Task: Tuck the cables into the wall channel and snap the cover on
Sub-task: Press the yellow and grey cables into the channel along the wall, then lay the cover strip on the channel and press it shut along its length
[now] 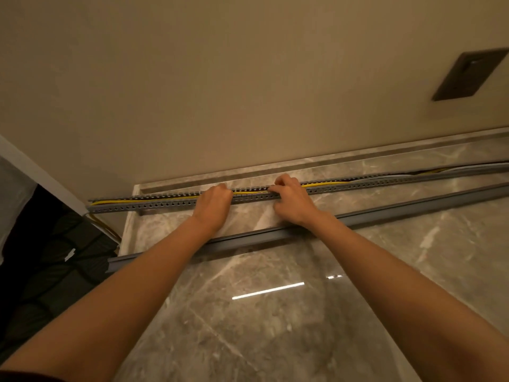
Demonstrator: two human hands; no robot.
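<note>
Two bare hands worked at a grey slotted cable channel (165,204) lying on a marble floor (261,326) near the wall's foot. Left hand (213,205) and right hand (293,201) each curled narrowly over its top edge, fingertips pressing a yellow cable (325,185) inside. The separate grey cover (413,209) lay just beside, nearer the person, not yet fitted. Pressing the cable fully below the slotted fingers along the whole length would probably let that cover seat cleanly.
</note>
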